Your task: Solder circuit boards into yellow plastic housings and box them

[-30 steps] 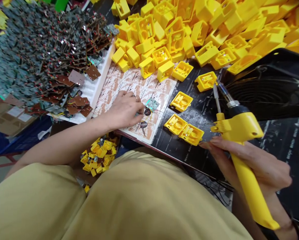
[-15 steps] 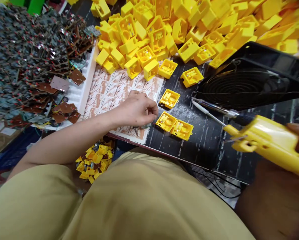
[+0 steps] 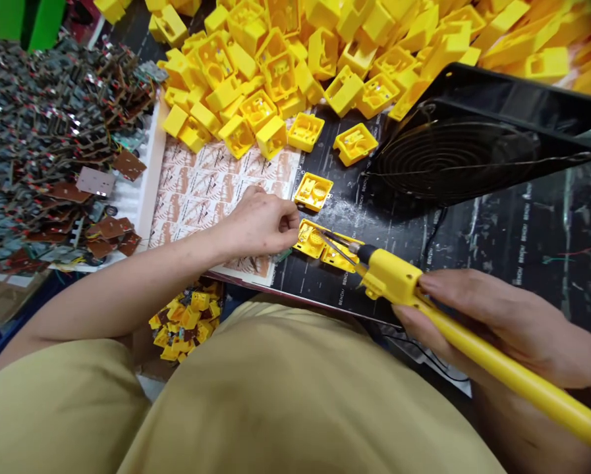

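While the fingers of our right hand [image 3: 512, 316] grasp a yellow plastic soldering gun [image 3: 391, 276], its slim metal front end [image 3: 353, 247] reaches over two adjoining open yellow plastic cases [image 3: 307, 250] on the black, white-lettered worktop [image 3: 503, 263]. Our left hand [image 3: 263, 224], thumb and forefinger drawn together, hovers just beside the left-hand case; we cannot tell whether those fingers pinch anything. A small greenish circuit board [image 3: 284, 254] shows partly hidden below that hand, near a brown-and-white printed paper sheet [image 3: 186, 197]. Just beyond the pair, we see a single open yellow case [image 3: 308, 205]; farther back sprawls a jumbled heap of yellow plastic cases [image 3: 275, 66]. To our right sits a black fan with a round wire grille [image 3: 453, 158]; to our left, a mound of brown-and-grey circuit boards [image 3: 68, 145] crowds a white foam tray [image 3: 149, 184].
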The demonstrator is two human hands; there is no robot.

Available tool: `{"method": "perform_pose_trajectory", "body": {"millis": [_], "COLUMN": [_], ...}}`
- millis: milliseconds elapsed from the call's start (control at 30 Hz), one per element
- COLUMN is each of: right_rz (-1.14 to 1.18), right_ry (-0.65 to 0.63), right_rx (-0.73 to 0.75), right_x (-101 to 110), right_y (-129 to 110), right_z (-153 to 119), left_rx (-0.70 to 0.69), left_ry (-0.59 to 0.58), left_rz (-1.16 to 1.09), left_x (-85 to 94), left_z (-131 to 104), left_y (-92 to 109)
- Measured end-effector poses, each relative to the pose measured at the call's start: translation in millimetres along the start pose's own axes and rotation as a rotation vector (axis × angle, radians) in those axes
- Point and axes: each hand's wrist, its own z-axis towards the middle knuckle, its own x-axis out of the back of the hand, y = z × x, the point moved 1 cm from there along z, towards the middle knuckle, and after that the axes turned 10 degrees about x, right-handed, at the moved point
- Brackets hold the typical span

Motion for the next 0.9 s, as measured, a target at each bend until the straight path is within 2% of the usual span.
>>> {"method": "perform_pose_trajectory", "body": {"millis": [100, 267, 433, 567, 667, 767, 900], "right_rz": [-0.018, -0.093, -0.151, -0.151, -0.155, -0.191, -0.224], "right_ry": [-0.103, -0.217, -0.155, -0.186, -0.166, -0.167, -0.204], "right_rx": [0.163, 0.097, 0.341, 0.383, 0.301, 0.15, 0.072], "right_x": [-1.3, -1.1, -5.4, -2.7, 7.5, 15.3, 12.5], "right_y": [5.5, 7.8, 4.6, 1.3, -1.1, 0.2, 4.2], "right_z": [1.2, -0.5, 10.9, 16.1, 11.8, 4.6, 0.4], "left_rx": [-0.016, -0.025, -0.006, 0.012, 0.017, 0.008, 0.002], "left_ry": [0.023, 0.025, 0.0, -0.024, -0.033, -0.037, -0.042], "left_rz": [-0.02, -0.022, -0.019, -0.024, -0.019, -0.013, 0.016], "left_x": [0.8, -0.8, 0.0, 0.6, 0.4, 0.2, -0.6], "left_z": [0.0, 1.7, 3.6, 4.6, 4.7, 4.8, 6.6], "left_y": [-0.3, -1.1, 1.3, 1.3, 0.8, 1.1, 1.9]}}
